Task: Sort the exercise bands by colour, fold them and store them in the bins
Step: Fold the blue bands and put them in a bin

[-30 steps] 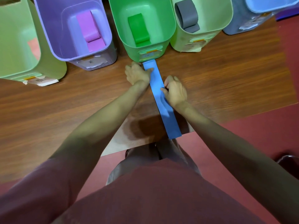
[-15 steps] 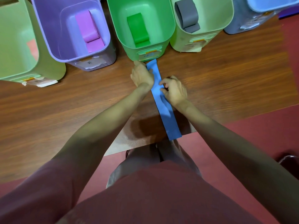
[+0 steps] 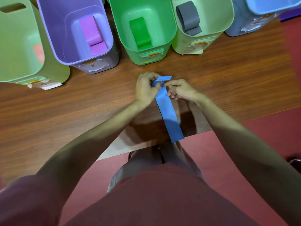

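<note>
Bins lined up along the worktop (image 3: 228,82): purple bin (image 3: 53,30) holds a pink band (image 3: 92,35), green bin (image 3: 164,30) a green band (image 3: 140,32), light-green bin (image 3: 216,18) a grey band (image 3: 189,18). Blue band (image 3: 169,118) lies flat on the worktop; your left hand (image 3: 145,89) and right hand (image 3: 182,89) have fingers pinched on its folded far end.

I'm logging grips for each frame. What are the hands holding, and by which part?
Both the left hand and the right hand pinch the blue band at its far end, where it is folded over.
</note>
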Demonstrator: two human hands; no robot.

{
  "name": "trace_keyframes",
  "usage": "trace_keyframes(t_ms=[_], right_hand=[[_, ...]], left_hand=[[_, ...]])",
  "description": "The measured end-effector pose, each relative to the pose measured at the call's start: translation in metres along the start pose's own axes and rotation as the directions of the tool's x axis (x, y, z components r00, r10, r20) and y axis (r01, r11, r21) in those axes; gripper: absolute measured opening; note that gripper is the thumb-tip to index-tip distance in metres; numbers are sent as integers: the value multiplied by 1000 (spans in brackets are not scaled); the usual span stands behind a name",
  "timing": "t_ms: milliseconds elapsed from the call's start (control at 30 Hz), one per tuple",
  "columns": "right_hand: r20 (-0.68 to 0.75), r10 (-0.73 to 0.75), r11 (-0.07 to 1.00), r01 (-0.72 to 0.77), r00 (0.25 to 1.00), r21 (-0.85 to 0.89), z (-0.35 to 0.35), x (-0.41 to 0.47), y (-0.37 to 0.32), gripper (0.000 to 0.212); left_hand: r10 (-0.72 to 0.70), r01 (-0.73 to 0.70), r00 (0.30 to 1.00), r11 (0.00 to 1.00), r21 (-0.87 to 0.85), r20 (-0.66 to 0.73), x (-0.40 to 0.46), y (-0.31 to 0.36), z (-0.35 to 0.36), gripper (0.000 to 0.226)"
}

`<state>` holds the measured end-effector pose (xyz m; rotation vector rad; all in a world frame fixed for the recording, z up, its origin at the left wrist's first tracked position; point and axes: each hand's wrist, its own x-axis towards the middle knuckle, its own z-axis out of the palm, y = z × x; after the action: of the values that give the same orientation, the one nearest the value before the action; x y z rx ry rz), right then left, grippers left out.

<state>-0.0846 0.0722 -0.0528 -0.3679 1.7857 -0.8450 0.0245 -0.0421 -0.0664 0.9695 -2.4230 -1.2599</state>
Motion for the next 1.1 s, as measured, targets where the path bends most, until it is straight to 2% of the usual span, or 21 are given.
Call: trace_keyframes(t_ms=[100, 233, 400, 500, 633, 733, 800, 867, 933, 1100], right_hand=[[66, 152, 968, -162, 986, 193, -6, 0, -3, 32], [19, 195, 949, -193, 981, 251, -7, 2, -2, 29], [-87, 101, 993, -95, 991, 72, -2, -1, -1, 17], [-106, 38, 994, -48, 994, -96, -3, 0, 5, 21], [-81, 9, 991, -20, 997, -129, 2, -4, 8, 23], [-113, -35, 980, 11, 993, -200, 7, -8, 8, 21], [-130, -49, 972, 17, 990, -234, 8, -9, 10, 22], [-127, -59, 967, 26, 990, -253, 9, -7, 12, 24], [-125, -68, 960, 31, 990, -279, 10, -6, 14, 22], [-174, -124, 927, 52, 977, -371, 12, -3, 22, 19]], left_hand=[[168, -169, 986, 980, 104, 17, -20, -4, -3, 16], [397, -387, 918, 892, 236, 2, -41, -20, 4, 15], [497, -477, 868, 839, 260, -11, -50, -28, 14, 16], [513, -492, 858, 830, 263, -15, -51, -31, 12, 15], [454, -450, 890, 860, 243, 43, -57, -29, 8, 18], [412, -427, 904, 874, 231, 110, -64, -26, -1, 33], [318, -325, 946, 915, 241, 69, -64, -25, -8, 37], [174, -167, 985, 955, 245, -6, -58, -24, -12, 31], [51, -41, 998, 973, 228, -35, -48, -25, -12, 29], [-111, 82, 988, 967, 242, 107, -28, -22, -5, 37]])
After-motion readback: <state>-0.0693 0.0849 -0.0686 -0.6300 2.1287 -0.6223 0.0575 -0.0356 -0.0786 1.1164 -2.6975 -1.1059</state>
